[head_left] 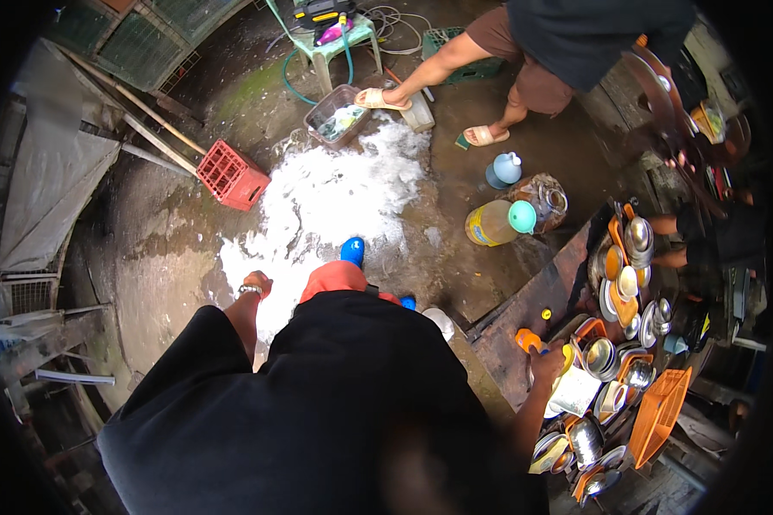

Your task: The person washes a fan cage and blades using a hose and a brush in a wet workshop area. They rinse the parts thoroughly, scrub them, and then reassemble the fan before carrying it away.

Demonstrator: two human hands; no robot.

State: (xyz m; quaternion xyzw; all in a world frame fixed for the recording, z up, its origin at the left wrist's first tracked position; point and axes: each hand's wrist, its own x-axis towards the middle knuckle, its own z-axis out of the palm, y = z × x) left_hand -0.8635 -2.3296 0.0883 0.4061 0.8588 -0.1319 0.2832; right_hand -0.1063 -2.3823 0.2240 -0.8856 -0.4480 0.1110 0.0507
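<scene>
My left hand (258,282), a beaded band at its wrist, hangs at my left side above the foam-covered floor. Its fingers look curled in, and nothing shows in them. At the near left edge of the dark tabletop (517,324), my right hand (544,364) is closed around what looks like an orange bottle (527,340), partly hidden by the fingers. Something yellow (568,358) shows just right of that hand. Beside it lie a white square container (574,392), metal bowls (599,354) and stacked dishes. A small yellow round piece (546,314) lies farther up the tabletop.
White foam (335,190) spreads over the wet floor around my blue boot (352,251). A red crate (232,175) stands left, a basin (336,118) ahead. A person in brown shorts (534,79) stands far right, near large jugs (489,223). An orange basket (659,415) sits among the dishes.
</scene>
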